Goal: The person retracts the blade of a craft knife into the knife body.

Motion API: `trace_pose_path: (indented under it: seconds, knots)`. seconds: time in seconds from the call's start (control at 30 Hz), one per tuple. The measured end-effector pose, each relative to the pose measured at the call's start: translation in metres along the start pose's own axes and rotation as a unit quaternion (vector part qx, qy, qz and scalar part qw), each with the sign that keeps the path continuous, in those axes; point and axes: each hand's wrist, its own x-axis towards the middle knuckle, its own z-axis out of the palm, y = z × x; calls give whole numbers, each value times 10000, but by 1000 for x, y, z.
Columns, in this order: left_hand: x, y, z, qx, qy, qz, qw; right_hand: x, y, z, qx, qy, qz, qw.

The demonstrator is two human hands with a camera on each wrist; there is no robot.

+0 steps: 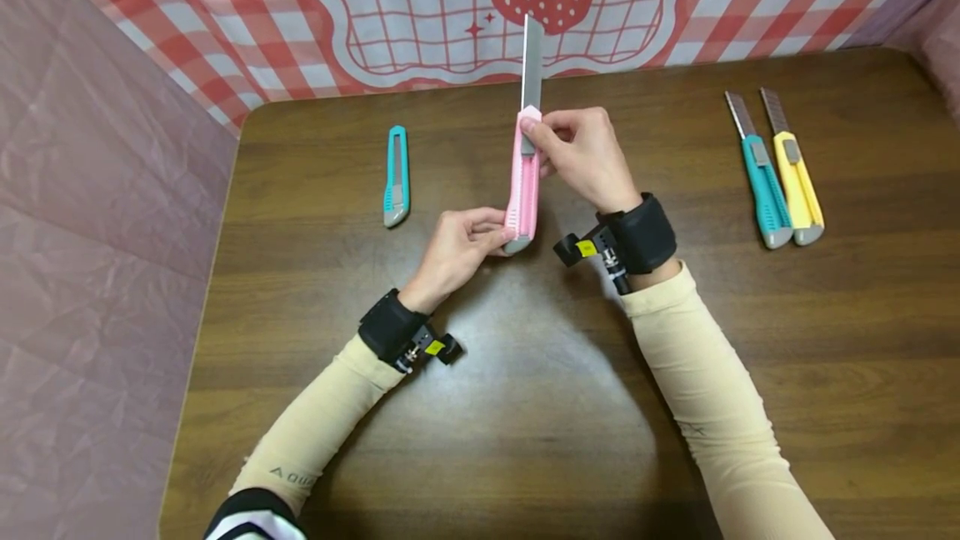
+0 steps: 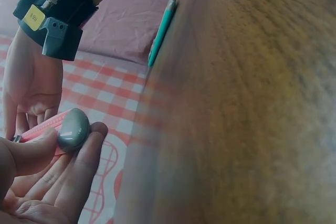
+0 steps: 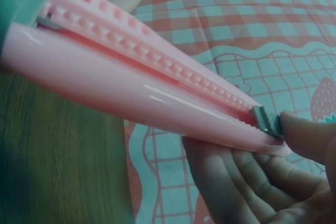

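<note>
In the head view, a pink cutter [image 1: 528, 190] is held up just off the centre, toward 1 o'clock, its long blade [image 1: 532, 65] pointed at 12. Its grey-capped end [image 1: 517, 246] is pinched by the left hand [image 1: 459, 248]; its upper body is gripped by the right hand [image 1: 588, 148], the thumb [image 3: 307, 137] laid on the grey slider [image 3: 266, 123]. The step in hand is judged to be the working of that slider; for the next move, steady pressure along the slot and skin kept off the blade would be called for. Beneath, a brown wood-grain table [image 1: 525, 415] is seen, with a small turquoise cutter [image 1: 406, 165] laid at 10 o'clock, and a teal cutter [image 1: 767, 186] and a yellow cutter [image 1: 797, 186] side by side between 2 and 3, both blades bared. Beyond the edge at 12, a strawberry-printed checked cloth [image 1: 420, 15] is shown; at 9, a mauve drape [image 1: 90, 273].
</note>
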Motion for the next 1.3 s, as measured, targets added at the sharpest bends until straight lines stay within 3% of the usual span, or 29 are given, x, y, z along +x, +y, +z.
trace_pose_path:
  seconds: [0.57,0.83,1.17,1.3]
  knots:
    - [0,5,0,-64,-39,-43,10000,2,2,0,12,161,-263,9995]
    - [-1,5,-1,-138,-89,-105,9998,1,2,0,178,9,-209,9996]
    - [0,4,-4,-213,33,75,9997,-9,-25,0,355,-104,-145,9992]
    - [1,3,-5,-233,112,135,9996,-7,-19,0,440,-123,-143,9989]
